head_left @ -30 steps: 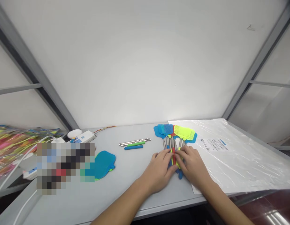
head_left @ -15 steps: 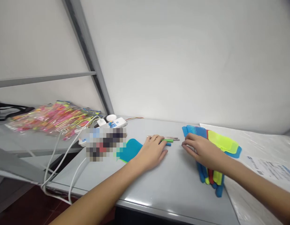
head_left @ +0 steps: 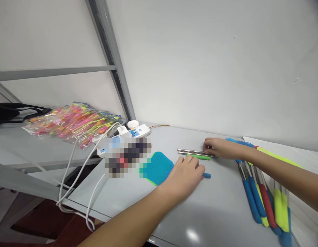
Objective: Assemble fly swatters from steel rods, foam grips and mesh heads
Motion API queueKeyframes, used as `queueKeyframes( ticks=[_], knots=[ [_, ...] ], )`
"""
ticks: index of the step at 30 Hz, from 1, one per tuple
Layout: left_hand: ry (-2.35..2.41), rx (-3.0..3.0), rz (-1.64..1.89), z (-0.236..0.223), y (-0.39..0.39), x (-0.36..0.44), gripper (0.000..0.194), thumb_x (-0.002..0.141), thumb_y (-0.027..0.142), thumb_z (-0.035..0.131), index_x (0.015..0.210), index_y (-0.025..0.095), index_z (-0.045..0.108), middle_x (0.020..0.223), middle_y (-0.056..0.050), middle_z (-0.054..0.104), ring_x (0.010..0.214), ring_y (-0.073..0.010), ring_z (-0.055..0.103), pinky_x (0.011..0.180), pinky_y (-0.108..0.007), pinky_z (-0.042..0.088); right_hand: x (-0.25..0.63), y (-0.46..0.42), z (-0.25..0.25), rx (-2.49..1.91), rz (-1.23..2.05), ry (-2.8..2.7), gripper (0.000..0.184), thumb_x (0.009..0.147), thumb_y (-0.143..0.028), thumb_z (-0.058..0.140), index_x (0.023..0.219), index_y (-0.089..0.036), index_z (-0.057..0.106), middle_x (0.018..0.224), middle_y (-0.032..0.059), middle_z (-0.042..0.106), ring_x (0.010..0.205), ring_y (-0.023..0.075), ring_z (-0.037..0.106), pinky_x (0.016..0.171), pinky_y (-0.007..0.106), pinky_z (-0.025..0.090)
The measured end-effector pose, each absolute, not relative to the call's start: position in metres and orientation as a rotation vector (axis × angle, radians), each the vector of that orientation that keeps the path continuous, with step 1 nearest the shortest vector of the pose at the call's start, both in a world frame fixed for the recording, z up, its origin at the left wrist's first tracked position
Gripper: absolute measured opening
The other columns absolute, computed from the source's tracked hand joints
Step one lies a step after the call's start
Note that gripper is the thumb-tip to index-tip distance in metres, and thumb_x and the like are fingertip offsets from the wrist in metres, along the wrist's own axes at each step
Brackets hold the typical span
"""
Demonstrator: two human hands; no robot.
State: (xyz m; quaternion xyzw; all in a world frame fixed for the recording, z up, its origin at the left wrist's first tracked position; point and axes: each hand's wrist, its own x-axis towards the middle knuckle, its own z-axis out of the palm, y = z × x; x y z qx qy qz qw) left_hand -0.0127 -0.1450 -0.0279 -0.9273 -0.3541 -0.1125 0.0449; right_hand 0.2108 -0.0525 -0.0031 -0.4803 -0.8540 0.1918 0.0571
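1. two steel rods (head_left: 195,152) lie side by side near the desk's back edge, with a green foam grip (head_left: 198,157) just in front of them and a blue foam grip (head_left: 206,175) mostly hidden under the left hand.
2. the right hand (head_left: 222,147) rests its curled fingers (head_left: 207,145) on the rods; whether it grips them, i cannot tell.
3. the left hand (head_left: 184,176) is open, palm down, beside the green foam grip.
4. fly swatters (head_left: 261,202) with blue, red and yellow handles lie fanned out by the desk's right edge.
5. a teal mesh swatter head (head_left: 159,168) lies flat, left of the left hand.
6. at the back left corner sit a white power strip (head_left: 135,131) and white cables (head_left: 79,164).
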Motion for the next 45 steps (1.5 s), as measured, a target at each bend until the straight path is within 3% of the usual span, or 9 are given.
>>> queueKeyframes(
  ticks=[5,8,13,19,25,30,35,40,45],
  knots=[
    [-1.031,-2.862,-0.379,-0.03,-0.15,-0.009,0.016,0.099,0.018,0.042,0.094,0.017,0.057,0.096,-0.007,0.058,0.091,-0.0237,0.054,0.07,-0.034,0.042,0.216,-0.057,0.0,-1.547,0.533,-2.51,0.015,0.087,-0.027,0.044,0.079,-0.024,0.056,0.072,0.0014,0.064,0.058,0.0174,0.054,0.054,0.029,0.042],
    [-1.01,-2.923,-0.48,-0.023,-0.155,-0.009,0.018,0.097,0.012,0.038,0.101,0.018,0.054,0.097,-0.007,0.059,0.089,-0.0226,0.056,0.071,-0.034,0.043,0.221,-0.066,0.012,-1.578,0.448,-2.407,0.021,0.094,-0.034,0.036,0.088,-0.025,0.053,0.08,0.0025,0.066,0.067,0.0185,0.057,0.061,0.031,0.045],
    [-1.194,-3.029,-0.787,-0.007,-0.175,-0.015,0.018,0.099,0.025,0.037,0.109,0.019,0.051,0.096,-0.004,0.063,0.083,-0.0208,0.061,0.067,-0.032,0.046,0.243,-0.106,0.045,-1.569,0.386,-2.198,0.035,0.095,-0.054,0.04,0.104,-0.027,0.061,0.087,0.0048,0.069,0.077,0.0201,0.062,0.066,0.032,0.046],
    [-1.426,-2.917,-1.165,-0.014,-0.212,-0.036,0.02,0.1,0.034,0.04,0.108,0.021,0.053,0.094,-0.004,0.066,0.08,-0.018,0.062,0.066,-0.029,0.046,0.284,-0.18,0.056,-1.445,0.163,-2.247,0.026,0.088,-0.054,0.058,0.098,-0.033,0.07,0.095,0.0079,0.071,0.082,0.0226,0.064,0.063,0.035,0.049],
    [-1.412,-2.892,-1.031,-0.025,-0.225,-0.045,0.022,0.101,0.033,0.037,0.105,0.021,0.055,0.089,-0.003,0.064,0.075,-0.0167,0.06,0.066,-0.028,0.044,0.27,-0.218,0.051,-1.212,0.016,-2.374,0.021,0.09,-0.049,0.058,0.101,-0.037,0.07,0.087,0.0049,0.071,0.069,0.0191,0.064,0.055,0.033,0.05],
    [-1.365,-2.86,-0.955,-0.03,-0.224,-0.048,0.024,0.102,0.032,0.035,0.103,0.02,0.056,0.084,-0.002,0.061,0.072,-0.0158,0.058,0.064,-0.027,0.044,0.256,-0.217,0.051,-1.067,-0.118,-2.481,0.022,0.095,-0.043,0.051,0.099,-0.031,0.069,0.089,0.0061,0.069,0.077,0.0218,0.065,0.062,0.035,0.05],
    [-1.263,-2.798,-0.902,-0.035,-0.225,-0.045,0.025,0.102,0.033,0.036,0.102,0.02,0.057,0.077,0.0,0.059,0.064,-0.015,0.056,0.056,-0.027,0.04,0.248,-0.222,0.046,-1.08,-0.099,-2.631,0.017,0.097,-0.031,0.05,0.1,-0.022,0.065,0.08,0.0053,0.063,0.074,0.0207,0.059,0.064,0.034,0.043],
    [-1.101,-2.793,-0.83,-0.035,-0.229,-0.035,0.027,0.103,0.031,0.033,0.095,0.019,0.057,0.07,0.002,0.057,0.059,-0.0154,0.054,0.049,-0.029,0.032,0.213,-0.233,0.034,-0.967,-0.24,-2.64,0.017,0.098,-0.028,0.05,0.093,-0.019,0.063,0.067,0.0011,0.057,0.061,0.0169,0.052,0.06,0.032,0.035],
    [-1.108,-2.78,-0.83,-0.034,-0.23,-0.037,0.027,0.102,0.027,0.032,0.087,0.019,0.053,0.067,0.002,0.056,0.054,-0.0142,0.054,0.047,-0.03,0.027,0.191,-0.232,0.031,-0.933,-0.141,-2.633,0.018,0.098,-0.026,0.048,0.09,-0.018,0.062,0.067,0.0003,0.057,0.06,0.0157,0.049,0.06,0.03,0.033]
  ],
)
